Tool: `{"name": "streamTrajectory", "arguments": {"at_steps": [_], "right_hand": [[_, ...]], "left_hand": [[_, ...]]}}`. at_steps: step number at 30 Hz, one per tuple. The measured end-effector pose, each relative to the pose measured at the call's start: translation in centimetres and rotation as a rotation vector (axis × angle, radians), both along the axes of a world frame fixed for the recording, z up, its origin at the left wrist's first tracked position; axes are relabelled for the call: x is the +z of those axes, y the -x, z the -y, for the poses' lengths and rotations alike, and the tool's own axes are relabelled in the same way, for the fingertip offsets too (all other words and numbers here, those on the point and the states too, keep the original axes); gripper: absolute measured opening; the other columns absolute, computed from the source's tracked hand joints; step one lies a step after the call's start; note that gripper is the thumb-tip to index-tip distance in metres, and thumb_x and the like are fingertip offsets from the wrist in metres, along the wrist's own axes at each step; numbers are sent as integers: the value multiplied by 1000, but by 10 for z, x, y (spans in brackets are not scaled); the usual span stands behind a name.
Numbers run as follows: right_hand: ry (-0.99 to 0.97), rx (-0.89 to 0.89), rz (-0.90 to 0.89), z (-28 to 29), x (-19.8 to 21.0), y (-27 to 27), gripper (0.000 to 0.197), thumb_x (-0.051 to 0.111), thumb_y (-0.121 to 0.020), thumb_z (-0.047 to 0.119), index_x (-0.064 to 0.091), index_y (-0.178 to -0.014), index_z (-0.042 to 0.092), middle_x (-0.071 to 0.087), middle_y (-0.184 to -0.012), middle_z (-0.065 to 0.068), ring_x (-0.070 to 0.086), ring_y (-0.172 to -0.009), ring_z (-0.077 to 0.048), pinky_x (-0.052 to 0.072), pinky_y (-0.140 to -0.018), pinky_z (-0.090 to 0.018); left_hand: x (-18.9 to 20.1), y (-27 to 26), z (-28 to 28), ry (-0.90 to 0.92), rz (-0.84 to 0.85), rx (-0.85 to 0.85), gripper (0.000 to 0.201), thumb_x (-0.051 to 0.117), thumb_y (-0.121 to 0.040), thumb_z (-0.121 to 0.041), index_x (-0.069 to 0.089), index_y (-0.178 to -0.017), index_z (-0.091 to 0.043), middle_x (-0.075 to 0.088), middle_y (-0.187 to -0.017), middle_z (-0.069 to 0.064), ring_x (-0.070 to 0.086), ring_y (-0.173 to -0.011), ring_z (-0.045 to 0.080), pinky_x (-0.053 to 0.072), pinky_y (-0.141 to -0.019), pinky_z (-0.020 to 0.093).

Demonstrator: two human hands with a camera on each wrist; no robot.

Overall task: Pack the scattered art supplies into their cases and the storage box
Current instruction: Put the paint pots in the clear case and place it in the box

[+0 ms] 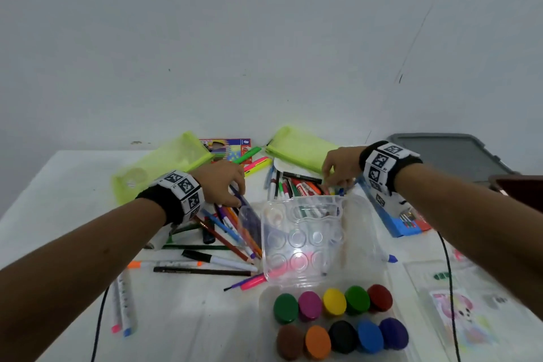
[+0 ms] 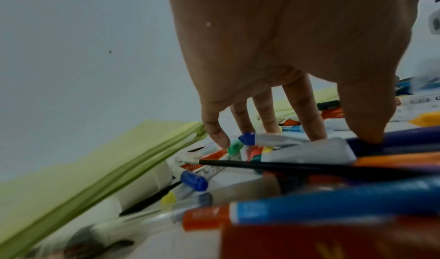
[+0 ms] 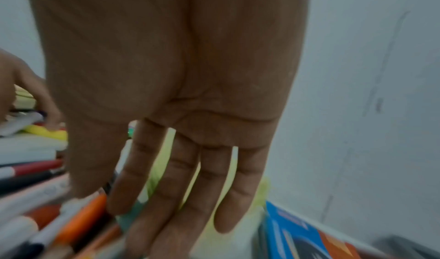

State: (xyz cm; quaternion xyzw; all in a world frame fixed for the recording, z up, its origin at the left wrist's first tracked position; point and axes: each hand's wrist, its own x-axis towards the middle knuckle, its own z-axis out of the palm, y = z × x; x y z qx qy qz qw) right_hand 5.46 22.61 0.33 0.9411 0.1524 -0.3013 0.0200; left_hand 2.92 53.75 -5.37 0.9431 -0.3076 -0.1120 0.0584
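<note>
Gathering loose pens is the step in hand, judging by both hands reaching into the heap on the white table [image 1: 73,173]. The left hand [image 1: 224,182] has its fingers spread and pointing down, tips touching the pens [image 1: 232,223] near the table's middle, thumb pressing a dark purple one; it grips nothing yet. The right hand [image 1: 340,169] reaches with straight, relaxed fingers over the markers [image 1: 296,186] toward the back edge, and holds nothing. Two green pouches [image 1: 299,147] lie along the back edge, the grey storage box [image 1: 446,153] at the back right corner. To do this well, rake several pens parallel before closing the fingers, and avoid knocking the clear plastic palette lid [image 1: 305,232] standing between the hands.
</note>
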Motion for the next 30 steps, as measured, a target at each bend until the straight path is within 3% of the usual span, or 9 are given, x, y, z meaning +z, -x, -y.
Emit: {"name": "streamTrajectory", "arguments": {"at_steps": [3,6,9,12,14,16,23,28,30], "right_hand": [[13,-46,267,25,-8,-7,27,68,-85,39,56,-67,22,61,-70,4,61,-72,-19,47,-70,-27],[-79,-89,368,37,-19,-11,53,75,-73,56,56,-111,24,48,-109,1,50,-105,-23,43,-84,-33],[41,-42,235,34,-29,-13,97,79,-67,58,31,-147,30,38,-141,-6,43,-126,-29,40,-104,-43],[54,20,237,31,-24,-15,71,76,-76,47,46,-138,27,52,-128,-3,52,-116,-25,43,-96,-35],[-38,64,315,31,-11,-15,14,65,-86,29,64,-99,22,63,-97,1,57,-93,-25,42,-77,-29],[-140,64,403,37,1,-18,15,57,-87,15,56,-73,18,57,-73,1,56,-77,-26,38,-67,-29],[-229,-234,794,71,32,-25,20,51,-91,17,68,-101,15,67,-94,-8,61,-88,-32,47,-73,-34],[-31,-108,297,58,12,2,35,59,-94,39,62,-124,21,62,-121,-3,57,-102,-21,44,-89,-32],[-56,-92,270,52,4,18,51,60,-92,47,51,-137,23,55,-130,-4,53,-115,-23,39,-95,-33]], "left_hand": [[4,-9,4,34,-20,47,32,64,-81,-43,66,-111,-31,60,-118,-8,52,-110,15,45,-94,35],[8,-19,12,38,-24,82,35,59,-82,-40,63,-117,-32,63,-118,-4,54,-109,16,48,-92,40],[7,-25,23,45,-43,77,38,61,-83,-38,61,-121,-30,61,-118,-2,52,-109,16,46,-93,40],[1,-30,32,35,-30,90,40,63,-85,-35,58,-124,-31,57,-112,0,48,-107,19,43,-93,40],[-4,-34,35,55,-34,95,40,64,-84,-35,58,-124,-30,54,-106,1,48,-105,21,42,-92,40],[-9,-38,36,74,-44,92,39,66,-84,-32,60,-122,-27,51,-99,2,49,-102,24,41,-88,39],[-10,-46,32,88,-66,108,39,69,-83,-22,62,-121,-20,48,-108,6,51,-99,24,39,-87,32],[-1,-39,36,47,-46,79,39,67,-86,-26,60,-124,-22,53,-109,6,51,-102,24,40,-89,34],[5,-31,37,74,-1,51,34,64,-87,-28,63,-121,-21,60,-110,7,53,-105,25,41,-91,38]]}}
